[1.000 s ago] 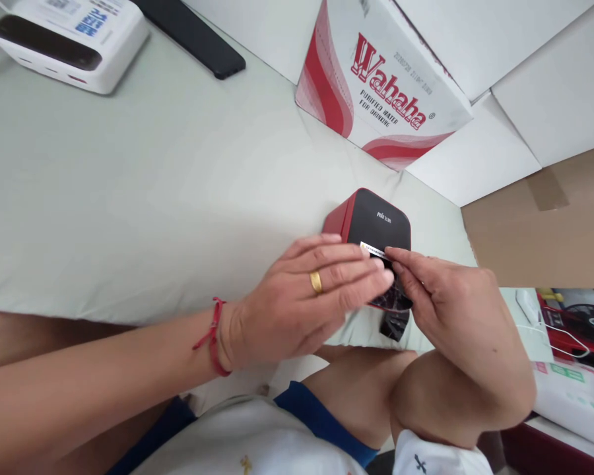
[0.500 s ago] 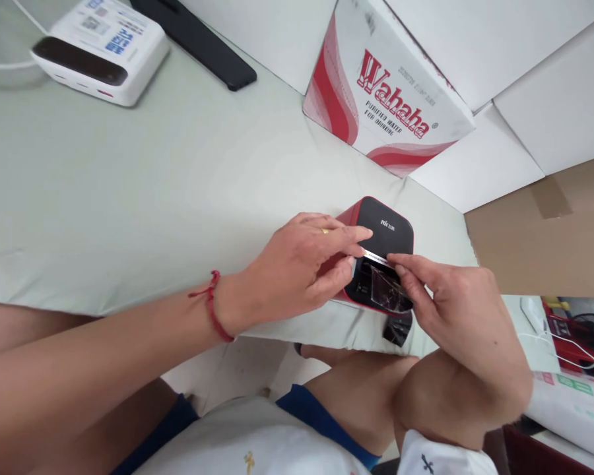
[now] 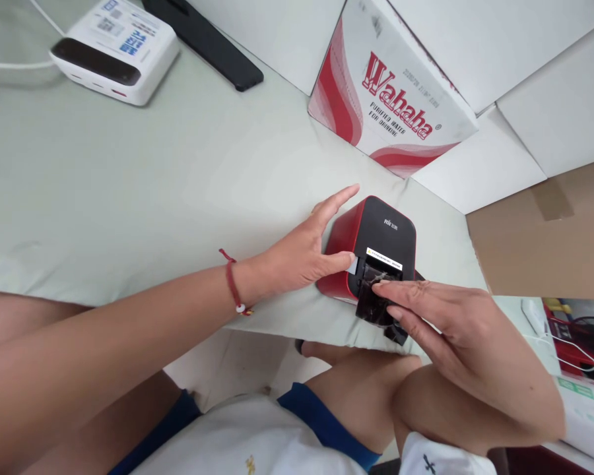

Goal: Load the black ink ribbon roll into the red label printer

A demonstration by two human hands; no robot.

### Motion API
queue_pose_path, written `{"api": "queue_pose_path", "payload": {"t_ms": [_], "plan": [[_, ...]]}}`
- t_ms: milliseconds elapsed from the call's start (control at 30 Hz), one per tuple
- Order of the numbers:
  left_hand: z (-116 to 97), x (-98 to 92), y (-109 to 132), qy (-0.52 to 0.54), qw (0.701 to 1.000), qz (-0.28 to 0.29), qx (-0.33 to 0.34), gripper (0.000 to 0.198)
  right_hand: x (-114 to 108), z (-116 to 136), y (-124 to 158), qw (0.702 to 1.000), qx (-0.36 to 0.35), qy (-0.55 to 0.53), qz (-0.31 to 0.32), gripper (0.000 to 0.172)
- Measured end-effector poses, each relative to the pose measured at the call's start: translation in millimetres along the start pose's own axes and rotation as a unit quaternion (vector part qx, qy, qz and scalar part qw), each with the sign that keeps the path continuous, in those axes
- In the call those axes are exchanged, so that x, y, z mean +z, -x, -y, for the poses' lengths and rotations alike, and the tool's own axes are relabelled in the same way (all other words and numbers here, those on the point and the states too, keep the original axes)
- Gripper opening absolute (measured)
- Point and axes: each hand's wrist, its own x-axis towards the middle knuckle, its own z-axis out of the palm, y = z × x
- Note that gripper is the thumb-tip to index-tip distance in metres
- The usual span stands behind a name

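A small red device with a black top (image 3: 382,227) stands on the cloth-covered table. A white strip label with a yellow warning mark (image 3: 384,259) is on its top. My left hand (image 3: 304,254) lies at its red left side, thumb on the edge and index finger stretched away. My right hand (image 3: 433,307) has its thumb and fingertips on a dark glossy piece (image 3: 373,305) that overhangs the device's near end. Whether that piece is a film or a flap I cannot tell. Another crumpled black piece (image 3: 396,334) shows beneath it, partly covered.
A white boxy gadget (image 3: 119,49) with a cable sits at the upper left, beside a long black object (image 3: 208,46). A Wahaha water carton (image 3: 393,92) leans by white boxes at the back. A brown carton (image 3: 549,231) stands at the right.
My left hand has spread and drawn back from the label to the device's side. My right hand has moved off the label, towards me, and the dark glossy piece now overhangs the near end.
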Motion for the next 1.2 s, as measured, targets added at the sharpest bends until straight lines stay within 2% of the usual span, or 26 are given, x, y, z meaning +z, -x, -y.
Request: {"api": "queue_pose_path", "payload": {"t_ms": [200,333,367,400,500,667,767,967,1200], "plan": [[5,5.0,2,-0.013,1.0,0.007,0.024,0.09,8,-4,-9,0.998,0.045,-0.034,-0.034,0.027],[12,8.8,2,0.015,0.999,-0.001,0.039,0.08,33,-28,-30,0.982,0.144,-0.043,-0.117,0.028],[13,9.5,2,0.022,0.999,-0.005,0.038,0.077,39,-36,-36,0.977,0.17,-0.041,-0.12,0.028],[13,10.1,2,0.027,0.999,-0.008,0.037,0.075,45,-43,-41,0.975,0.189,-0.039,-0.106,0.029],[13,11.1,3,0.029,0.999,-0.013,0.028,0.067,53,-59,-51,0.976,0.213,-0.044,-0.012,0.035],[13,11.8,4,0.021,0.999,-0.023,0.021,0.061,46,-59,-57,0.966,0.244,-0.029,0.076,0.04],[16,13.7,4,0.017,0.999,-0.04,0.017,0.059,46,-58,-58,0.96,0.264,-0.052,0.073,0.034],[21,18.9,5,0.047,0.997,-0.058,0.007,0.059,53,-61,-52,0.95,0.285,-0.13,0.016,0.026],[21,19.7,3,0.086,0.994,-0.062,-0.022,0.056,51,-64,-51,0.949,0.283,-0.139,0.017,0.026]]}}
